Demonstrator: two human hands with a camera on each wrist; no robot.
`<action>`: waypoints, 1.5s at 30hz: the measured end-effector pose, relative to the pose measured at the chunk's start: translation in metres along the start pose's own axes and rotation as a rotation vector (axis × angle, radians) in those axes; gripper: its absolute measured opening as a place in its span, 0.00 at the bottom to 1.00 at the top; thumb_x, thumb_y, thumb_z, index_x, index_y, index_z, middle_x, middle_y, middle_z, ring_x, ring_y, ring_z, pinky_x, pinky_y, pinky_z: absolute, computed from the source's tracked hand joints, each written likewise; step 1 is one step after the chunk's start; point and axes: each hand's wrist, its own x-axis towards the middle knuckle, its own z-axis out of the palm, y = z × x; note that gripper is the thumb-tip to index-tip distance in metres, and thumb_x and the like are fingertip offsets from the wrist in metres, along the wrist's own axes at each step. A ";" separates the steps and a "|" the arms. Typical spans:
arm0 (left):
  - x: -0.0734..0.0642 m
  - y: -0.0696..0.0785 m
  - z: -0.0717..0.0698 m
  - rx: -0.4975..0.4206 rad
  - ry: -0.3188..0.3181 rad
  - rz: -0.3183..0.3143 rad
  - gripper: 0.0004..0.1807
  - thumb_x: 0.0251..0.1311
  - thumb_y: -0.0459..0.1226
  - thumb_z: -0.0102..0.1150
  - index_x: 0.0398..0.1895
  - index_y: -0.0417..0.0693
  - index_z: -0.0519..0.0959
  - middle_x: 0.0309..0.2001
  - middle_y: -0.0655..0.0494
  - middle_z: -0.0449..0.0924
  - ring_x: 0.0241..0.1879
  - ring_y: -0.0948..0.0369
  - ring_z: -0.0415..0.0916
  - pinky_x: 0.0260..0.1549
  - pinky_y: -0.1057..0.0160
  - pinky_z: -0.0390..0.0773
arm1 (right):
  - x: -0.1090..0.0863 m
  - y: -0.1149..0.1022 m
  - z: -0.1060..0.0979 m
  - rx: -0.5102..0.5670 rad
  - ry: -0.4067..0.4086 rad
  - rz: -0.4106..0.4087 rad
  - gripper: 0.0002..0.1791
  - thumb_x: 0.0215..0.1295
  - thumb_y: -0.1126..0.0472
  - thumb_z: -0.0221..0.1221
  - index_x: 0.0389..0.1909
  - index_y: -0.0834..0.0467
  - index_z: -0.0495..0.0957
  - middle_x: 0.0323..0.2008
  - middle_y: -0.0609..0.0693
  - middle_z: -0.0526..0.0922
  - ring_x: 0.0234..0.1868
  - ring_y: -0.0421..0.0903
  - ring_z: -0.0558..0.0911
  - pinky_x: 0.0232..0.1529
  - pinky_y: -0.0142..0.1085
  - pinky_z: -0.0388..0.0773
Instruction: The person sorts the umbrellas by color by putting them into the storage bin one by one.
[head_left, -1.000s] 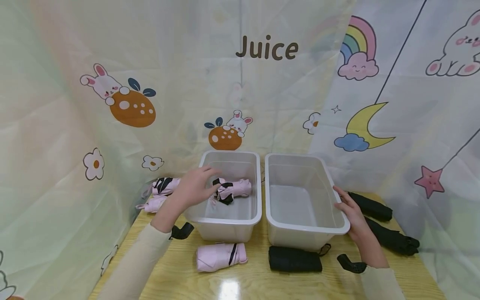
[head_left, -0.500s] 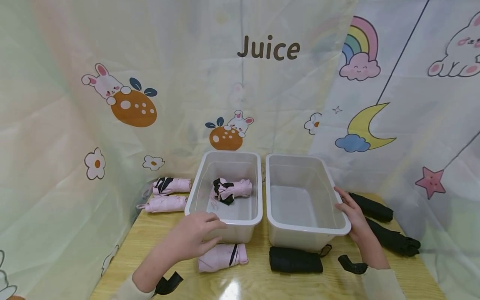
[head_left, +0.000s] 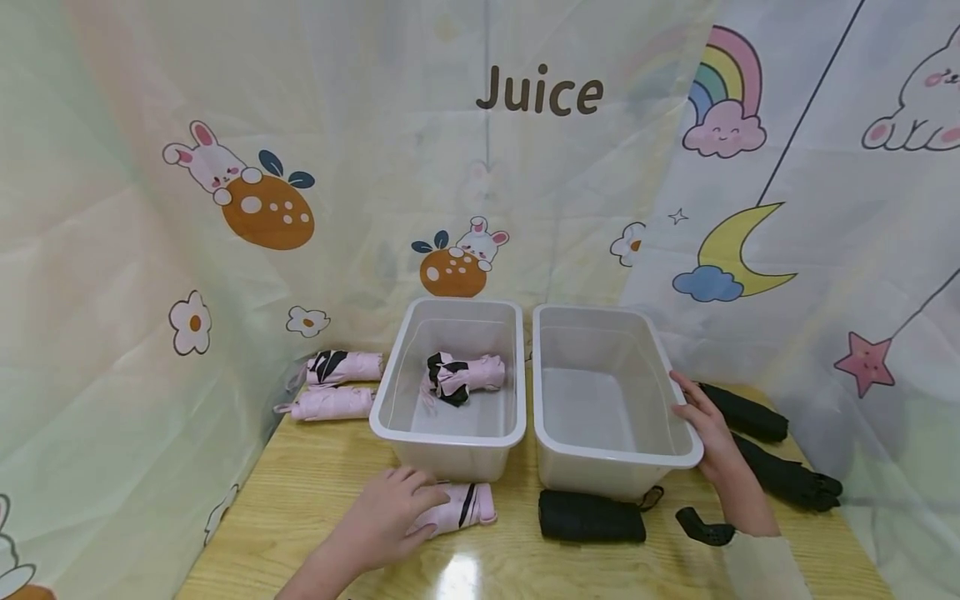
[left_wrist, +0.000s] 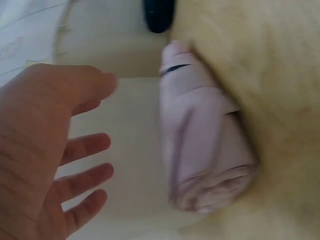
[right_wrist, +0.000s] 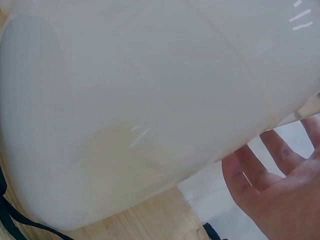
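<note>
My left hand (head_left: pixel 393 512) is spread beside a rolled pink folding umbrella (head_left: pixel 468 508) with a black stripe, at the front of the left bin. In the left wrist view a gap shows between the fingers (left_wrist: pixel 92 177) and that umbrella (left_wrist: pixel 200 135). My right hand (head_left: pixel 708 429) rests at the right rim of the right bin (head_left: pixel 611 454), its fingers extended against the edge, also in the right wrist view. Inside the left bin (head_left: pixel 450 437) lies another pink umbrella (head_left: pixel 480 372) with black patches. A black folding umbrella (head_left: pixel 591 517) lies before the right bin.
Two pink umbrellas, a rear one (head_left: pixel 356 367) and a front one (head_left: pixel 333 404), lie left of the left bin. Two black umbrellas, a rear one (head_left: pixel 742 412) and a front one (head_left: pixel 783 475), lie at the right. A printed curtain (head_left: pixel 360 167) encloses the wooden table (head_left: pixel 300 475).
My left hand has withdrawn from over the left bin and come down toward the front pink umbrella. The umbrella in that bin has stayed put, and my right hand keeps its place.
</note>
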 end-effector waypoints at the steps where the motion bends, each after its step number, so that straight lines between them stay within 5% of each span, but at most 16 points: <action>1: -0.002 0.000 0.007 -0.004 -0.015 -0.009 0.21 0.47 0.46 0.72 0.47 0.60 0.81 0.45 0.60 0.76 0.45 0.59 0.71 0.38 0.56 0.72 | 0.000 0.000 0.000 -0.003 0.000 0.002 0.33 0.76 0.64 0.47 0.77 0.49 0.50 0.63 0.38 0.63 0.52 0.39 0.75 0.43 0.35 0.79; 9: -0.013 -0.007 0.049 -0.017 -0.082 -0.062 0.35 0.45 0.52 0.72 0.61 0.61 0.75 0.56 0.56 0.72 0.54 0.55 0.68 0.48 0.49 0.71 | 0.001 0.001 0.000 0.020 -0.001 -0.005 0.33 0.76 0.64 0.47 0.77 0.51 0.48 0.64 0.40 0.61 0.53 0.40 0.74 0.44 0.35 0.79; 16: -0.010 -0.011 0.066 -0.021 -0.102 -0.114 0.42 0.42 0.56 0.73 0.65 0.63 0.72 0.55 0.60 0.72 0.51 0.58 0.71 0.45 0.53 0.74 | 0.001 0.003 -0.001 0.035 -0.002 -0.015 0.32 0.76 0.65 0.46 0.77 0.51 0.49 0.65 0.42 0.61 0.53 0.40 0.75 0.43 0.35 0.79; 25: -0.016 -0.018 0.064 -0.009 -0.106 -0.187 0.42 0.37 0.53 0.74 0.62 0.56 0.73 0.50 0.53 0.70 0.43 0.55 0.73 0.43 0.52 0.75 | 0.000 0.003 0.001 0.029 0.002 0.017 0.33 0.76 0.62 0.47 0.77 0.47 0.48 0.70 0.42 0.55 0.54 0.38 0.74 0.45 0.35 0.78; 35: -0.034 -0.023 0.047 -0.008 -0.258 -0.265 0.38 0.42 0.52 0.71 0.61 0.56 0.73 0.51 0.57 0.76 0.50 0.52 0.71 0.50 0.46 0.69 | 0.001 0.004 -0.001 0.011 -0.002 -0.003 0.33 0.76 0.63 0.46 0.77 0.48 0.48 0.69 0.42 0.56 0.54 0.39 0.74 0.45 0.35 0.78; 45: -0.040 -0.030 0.053 -0.108 -0.146 -0.243 0.35 0.36 0.49 0.76 0.55 0.60 0.77 0.47 0.63 0.76 0.41 0.60 0.76 0.36 0.55 0.77 | 0.000 0.004 -0.002 0.025 0.002 -0.006 0.32 0.77 0.64 0.45 0.77 0.49 0.48 0.65 0.40 0.60 0.53 0.40 0.74 0.44 0.35 0.78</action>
